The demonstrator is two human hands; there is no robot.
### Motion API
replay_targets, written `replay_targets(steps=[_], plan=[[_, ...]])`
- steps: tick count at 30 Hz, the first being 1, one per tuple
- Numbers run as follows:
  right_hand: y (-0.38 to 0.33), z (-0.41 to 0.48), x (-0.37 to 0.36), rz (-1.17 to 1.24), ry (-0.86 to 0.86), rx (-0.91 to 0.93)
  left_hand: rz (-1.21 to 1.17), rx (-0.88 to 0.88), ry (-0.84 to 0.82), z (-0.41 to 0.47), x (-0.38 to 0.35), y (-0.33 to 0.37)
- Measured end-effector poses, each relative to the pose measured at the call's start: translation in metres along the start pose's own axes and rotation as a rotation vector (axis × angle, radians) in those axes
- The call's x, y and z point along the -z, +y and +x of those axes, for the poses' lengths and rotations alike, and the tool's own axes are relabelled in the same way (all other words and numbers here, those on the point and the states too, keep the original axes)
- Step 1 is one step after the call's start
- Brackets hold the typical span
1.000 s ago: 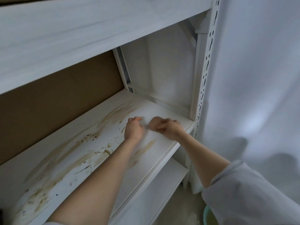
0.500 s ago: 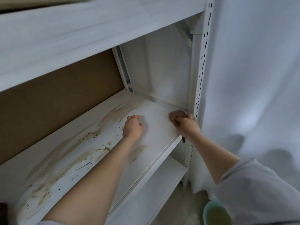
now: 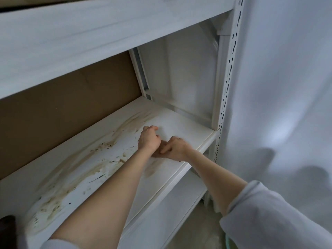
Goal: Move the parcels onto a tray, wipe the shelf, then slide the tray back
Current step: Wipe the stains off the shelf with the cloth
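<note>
- Pressing a brown cloth (image 3: 157,154) onto the stained shelf (image 3: 188,130), the right hand (image 3: 177,149) curls over it.
- Left hand (image 3: 149,140), fisted, rests just beside it.

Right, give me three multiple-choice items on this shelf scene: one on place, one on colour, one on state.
1. Where are the left hand and right hand?
A. on the shelf
B. on the floor
C. on the curtain
2. What colour is the back panel?
A. green
B. brown
C. red
3. The shelf's left part is:
A. wiped clean
B. streaked with stains
C. stacked with parcels

Key: 1 A, both hands lie on the board near its right end. 2 B, the panel is plain brown. 3 B, brown smears show there and no parcels do.
</note>
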State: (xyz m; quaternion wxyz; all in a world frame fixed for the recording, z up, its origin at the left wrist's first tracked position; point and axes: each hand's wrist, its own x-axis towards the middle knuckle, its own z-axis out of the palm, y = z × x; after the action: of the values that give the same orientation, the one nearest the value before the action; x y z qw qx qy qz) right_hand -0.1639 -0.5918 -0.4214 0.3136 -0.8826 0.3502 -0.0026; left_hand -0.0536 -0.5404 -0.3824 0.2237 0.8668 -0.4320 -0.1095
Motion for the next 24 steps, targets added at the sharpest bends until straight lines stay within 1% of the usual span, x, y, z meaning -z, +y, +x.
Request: replay_targets(steps=[2, 3, 7, 10, 12, 14, 17, 20, 24], plan=[[0.012, -0.008, 0.009, 0.066, 0.069, -0.028, 0.011, -0.001, -0.022, 0.0, 0.0, 0.001], [0.021, -0.01, 0.013, 0.056, 0.113, -0.064, 0.024, -0.001, -0.033, 0.0, 0.001, 0.001], [0.05, -0.013, 0.033, -0.026, 0.282, -0.288, 0.056, 0.012, -0.044, -0.002, 0.009, -0.011], [0.049, -0.005, 0.039, -0.019, 0.41, -0.43, 0.048, 0.027, -0.022, -0.002, 0.015, -0.026], [0.041, 0.006, 0.037, 0.018, 0.447, -0.46, 0.042, 0.045, 0.012, -0.003, 0.018, -0.036], [0.03, 0.022, 0.031, 0.036, 0.41, -0.43, 0.034, 0.085, 0.017, -0.003, 0.023, -0.045], [0.004, 0.045, 0.019, 0.018, 0.275, -0.359, 0.038, 0.14, 0.034, -0.001, 0.028, -0.058], [-0.025, 0.058, 0.002, 0.006, 0.173, -0.274, -0.019, 0.178, 0.047, 0.003, 0.032, -0.071], [-0.044, 0.066, -0.019, -0.048, 0.076, -0.016, -0.101, 0.217, 0.077, 0.005, 0.031, -0.074]])
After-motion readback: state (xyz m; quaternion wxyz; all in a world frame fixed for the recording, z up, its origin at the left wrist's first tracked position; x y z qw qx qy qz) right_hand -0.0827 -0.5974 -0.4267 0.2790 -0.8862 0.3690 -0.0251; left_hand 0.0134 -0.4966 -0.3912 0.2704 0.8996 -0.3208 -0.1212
